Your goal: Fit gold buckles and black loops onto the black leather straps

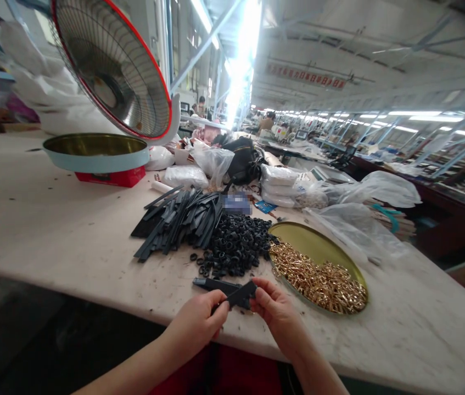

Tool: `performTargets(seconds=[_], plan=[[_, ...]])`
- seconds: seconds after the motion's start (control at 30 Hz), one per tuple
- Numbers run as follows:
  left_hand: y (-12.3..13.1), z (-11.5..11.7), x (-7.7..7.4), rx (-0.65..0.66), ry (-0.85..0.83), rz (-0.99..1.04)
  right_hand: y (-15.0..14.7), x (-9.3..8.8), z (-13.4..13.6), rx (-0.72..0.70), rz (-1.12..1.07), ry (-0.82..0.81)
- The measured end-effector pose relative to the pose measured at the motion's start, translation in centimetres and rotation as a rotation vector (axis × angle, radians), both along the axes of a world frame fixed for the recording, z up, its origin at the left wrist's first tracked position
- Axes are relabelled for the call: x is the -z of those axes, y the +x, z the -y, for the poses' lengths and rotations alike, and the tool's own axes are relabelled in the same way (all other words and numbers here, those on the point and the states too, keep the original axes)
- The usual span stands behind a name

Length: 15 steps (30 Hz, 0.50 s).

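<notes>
My left hand [199, 323] and my right hand [275, 310] meet at the near edge of the table, both pinched on one black strap piece [238, 296] held between them. Another black strap piece [211, 284] lies on the table just beyond my left hand. Behind them sit a heap of small black rings [236, 244] and a pile of long black straps [183, 219]. To the right, a gold round tray [318, 244] holds several small gold metal parts [318, 280].
A tilted fan with a red-rimmed grille [112, 66] stands at the back left over a gold-lined round tin [94, 151] on a red box. Plastic bags [364, 189] and packets crowd the back and right. People work at distant tables.
</notes>
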<state>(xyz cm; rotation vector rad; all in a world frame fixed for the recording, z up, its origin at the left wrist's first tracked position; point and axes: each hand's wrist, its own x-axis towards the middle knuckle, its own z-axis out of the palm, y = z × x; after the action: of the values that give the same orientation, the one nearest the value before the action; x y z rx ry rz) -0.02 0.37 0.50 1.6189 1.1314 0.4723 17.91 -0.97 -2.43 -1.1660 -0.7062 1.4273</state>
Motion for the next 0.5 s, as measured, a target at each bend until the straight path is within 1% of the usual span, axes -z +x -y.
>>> performTargets(seconds=[0.13,0.33,0.43,0.5], plan=[[-0.6,1.0,-0.3,0.008,-0.042,-0.025,-0.2,0.4,0.7,-0.013,0.002,0.034],[-1.1,1.8,0.3,-0.007,-0.062,0.011,-0.3,0.0,1.3,0.059,-0.193,-0.001],[-0.9,2.1,0.4,0.026,-0.080,0.024,-1.0,-0.3,1.3,0.087,-0.279,-0.005],[-0.6,2.0,0.3,0.022,-0.064,0.011,-1.7,-0.4,1.3,0.103,-0.346,-0.015]])
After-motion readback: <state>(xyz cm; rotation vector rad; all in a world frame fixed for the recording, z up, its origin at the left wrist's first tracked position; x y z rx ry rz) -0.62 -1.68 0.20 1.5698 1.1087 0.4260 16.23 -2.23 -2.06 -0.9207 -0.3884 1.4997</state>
